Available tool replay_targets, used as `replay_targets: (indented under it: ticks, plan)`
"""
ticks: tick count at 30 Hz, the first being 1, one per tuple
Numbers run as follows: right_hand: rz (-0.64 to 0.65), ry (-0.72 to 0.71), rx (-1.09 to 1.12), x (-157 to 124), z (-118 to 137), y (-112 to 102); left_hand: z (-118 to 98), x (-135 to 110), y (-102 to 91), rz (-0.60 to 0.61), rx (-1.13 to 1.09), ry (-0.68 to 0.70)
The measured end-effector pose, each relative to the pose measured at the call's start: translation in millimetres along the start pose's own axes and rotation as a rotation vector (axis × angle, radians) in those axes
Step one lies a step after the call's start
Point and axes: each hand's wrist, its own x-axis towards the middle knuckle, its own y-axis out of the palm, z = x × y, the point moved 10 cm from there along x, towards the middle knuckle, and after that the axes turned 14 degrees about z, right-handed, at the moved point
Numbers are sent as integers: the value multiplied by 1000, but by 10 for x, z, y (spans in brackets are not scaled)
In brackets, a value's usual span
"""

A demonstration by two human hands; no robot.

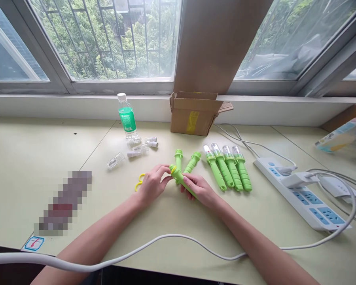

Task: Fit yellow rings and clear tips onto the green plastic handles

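Observation:
My right hand (pixel 202 190) is wrapped round a green ribbed plastic handle (pixel 180 176), tilted with its threaded end up and to the left. A yellow ring (pixel 173 170) sits round that threaded neck, and my left hand (pixel 154 183) pinches at it with thumb and fingertips. Right behind lie two more green handles, one upright in the view (pixel 178 155) and one slanting (pixel 194 159). Beside my left hand, partly covered by it, are loose yellow rings (pixel 140 183).
Several green sticks with clear caps (pixel 229 166) lie to the right. Clear caps (pixel 116 160) and white pieces (pixel 153 143) lie by a bottle (pixel 127 116). A cardboard box (pixel 192 116) stands behind. A power strip (pixel 302 198) is at right; a white cable (pixel 166 236) crosses in front.

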Motion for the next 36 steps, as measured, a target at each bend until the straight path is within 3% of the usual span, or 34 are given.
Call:
replay_targets:
  ticks: [13,36]
  plan:
    - [-94,51,-8,-38,-29,-59,-50,-3,-24,-37,-31,24]
    - [-54,-12,-5,-17,-7,-45,-35,10,-8,-4,11,2]
